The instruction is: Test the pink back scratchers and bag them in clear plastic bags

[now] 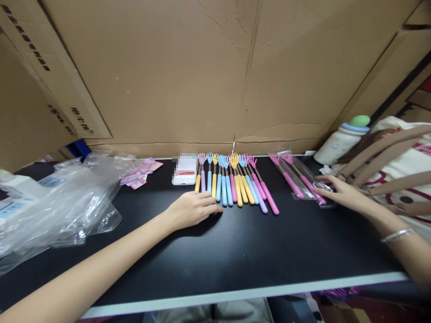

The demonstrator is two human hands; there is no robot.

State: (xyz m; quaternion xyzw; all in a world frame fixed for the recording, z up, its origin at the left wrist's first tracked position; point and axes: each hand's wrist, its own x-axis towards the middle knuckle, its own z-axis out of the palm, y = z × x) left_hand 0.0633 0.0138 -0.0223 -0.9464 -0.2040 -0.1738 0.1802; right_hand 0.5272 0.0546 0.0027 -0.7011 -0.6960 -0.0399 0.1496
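Several back scratchers (pixel 229 186) with blue, yellow, purple and pink handles lie side by side on the black table (pixel 235 260), their claw heads towards the cardboard. My left hand (pixel 191 208) rests palm down over the lower handle ends at the left of this row, fingers stretched and hiding some tips. On the right lie two pink back scratchers (pixel 292 184) in clear plastic sleeves. Beside the rightmost one, my right hand (pixel 340 193) has its fingers apart at the handle end, touching or nearly touching the sleeve.
Clear plastic bags (pixel 77 197) are heaped at the left near small pink printed cards (pixel 139 172). A white phone-like device (pixel 184 172) lies left of the row. A white bottle (pixel 340 143) and a cloth bag (pixel 397 166) stand at the right. Cardboard (pixel 188 72) walls the back.
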